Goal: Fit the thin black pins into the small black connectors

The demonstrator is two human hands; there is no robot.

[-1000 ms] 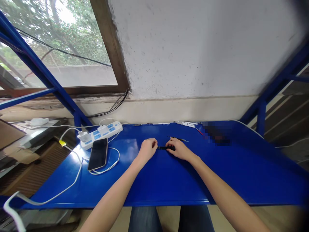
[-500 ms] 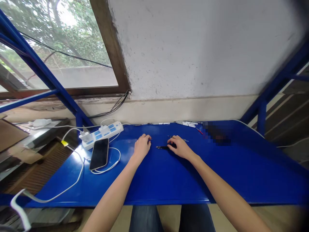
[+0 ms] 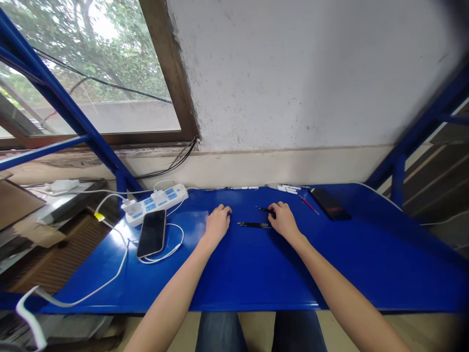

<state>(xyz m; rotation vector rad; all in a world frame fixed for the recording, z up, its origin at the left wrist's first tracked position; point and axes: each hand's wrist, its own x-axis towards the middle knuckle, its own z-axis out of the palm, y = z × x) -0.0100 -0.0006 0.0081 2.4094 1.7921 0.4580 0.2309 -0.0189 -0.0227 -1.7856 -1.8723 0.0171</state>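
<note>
Both my hands rest on a blue table (image 3: pixel 256 274). My left hand (image 3: pixel 217 223) lies knuckles up with its fingers curled under; what they cover is hidden. A black pen (image 3: pixel 252 225) lies flat between the hands, touched by neither. My right hand (image 3: pixel 285 221) is just right of it, fingertips pinched on the end of a second thin black pen (image 3: pixel 264 209) a little farther back.
A dark phone (image 3: pixel 151 233) with a coiled white cable (image 3: pixel 166 254) lies at the left beside a white power strip (image 3: pixel 156 200). Another dark phone (image 3: pixel 330 203), a thin red stick (image 3: pixel 308 202) and several small white pieces (image 3: pixel 287 187) sit along the back edge by the wall.
My right hand has let go of the nearer pen and shifted back and right onto the farther one. My left hand has drawn slightly left, away from the nearer pen.
</note>
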